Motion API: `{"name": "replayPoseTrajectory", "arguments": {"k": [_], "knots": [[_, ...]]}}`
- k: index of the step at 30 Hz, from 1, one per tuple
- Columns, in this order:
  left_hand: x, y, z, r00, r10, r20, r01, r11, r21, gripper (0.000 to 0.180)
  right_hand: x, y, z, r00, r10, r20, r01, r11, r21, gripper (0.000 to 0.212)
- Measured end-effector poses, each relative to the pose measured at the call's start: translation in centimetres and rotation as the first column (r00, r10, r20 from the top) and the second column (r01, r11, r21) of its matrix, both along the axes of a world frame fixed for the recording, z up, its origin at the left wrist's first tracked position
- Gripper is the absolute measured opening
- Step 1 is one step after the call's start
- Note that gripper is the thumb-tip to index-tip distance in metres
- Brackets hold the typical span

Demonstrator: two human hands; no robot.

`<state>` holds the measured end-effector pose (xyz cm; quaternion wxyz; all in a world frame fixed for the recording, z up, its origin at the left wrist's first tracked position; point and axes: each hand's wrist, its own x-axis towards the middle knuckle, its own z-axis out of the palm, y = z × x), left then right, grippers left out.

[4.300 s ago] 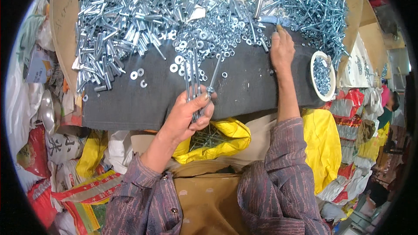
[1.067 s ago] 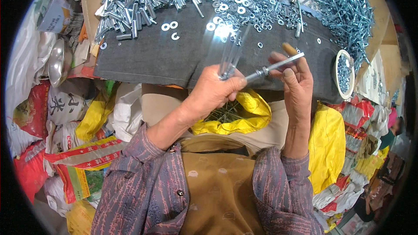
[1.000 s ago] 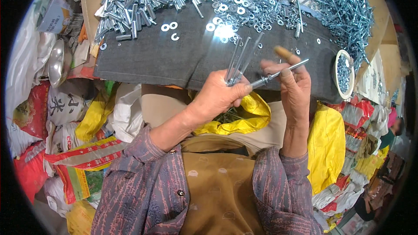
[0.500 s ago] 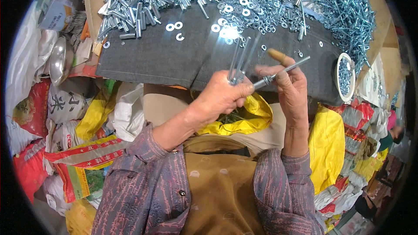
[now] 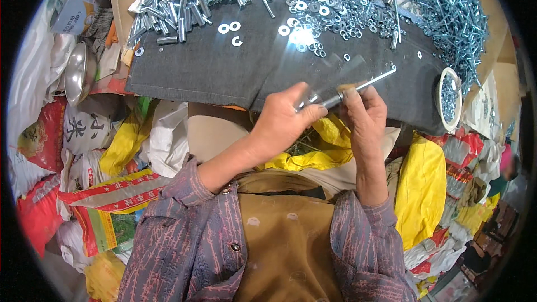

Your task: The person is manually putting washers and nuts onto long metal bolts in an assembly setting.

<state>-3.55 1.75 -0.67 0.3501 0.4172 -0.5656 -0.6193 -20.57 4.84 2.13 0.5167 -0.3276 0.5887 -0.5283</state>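
Left hand (image 5: 284,118): grip clamped on blurred metal rods (image 5: 306,101) | Right hand (image 5: 365,118): grip pinched on slanting rod (image 5: 379,79) | Flat washers (image 5: 324,10) lie on dark cloth (image 5: 196,75)

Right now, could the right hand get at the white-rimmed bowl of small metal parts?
Probably yes: only dark cloth shows between the right hand and the white-rimmed bowl. It is busy at the metal rod in the left hand, though, so it would likely have to leave that first.

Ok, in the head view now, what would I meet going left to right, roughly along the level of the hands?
Shiny metal bowl → white bag → left hand → right hand → white-rimmed dish of small metal parts.
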Motion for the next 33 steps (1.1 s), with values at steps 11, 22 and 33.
{"name": "replayPoseTrajectory", "arguments": {"k": [11,22,33], "knots": [[-0.2,0.9,0.0,0.995,-0.088,-0.039,0.094,0.979,0.181,0.019,0.0,0.6,-0.4,0.993,0.063,-0.098,-0.066,0.997,-0.032,0.014],[2.5,-0.7,2.1,0.97,0.021,-0.243,0.07,0.931,0.357,0.031,-2.5,-1.3,1.3,0.826,0.228,-0.516,-0.283,0.959,-0.03,0.025],[2.5,-1.2,2.2,0.904,0.157,-0.397,0.092,0.837,0.54,0.023,-3.5,-10.4,-2.5,0.163,-0.254,-0.954,-0.261,0.921,-0.29,0.01]]}}
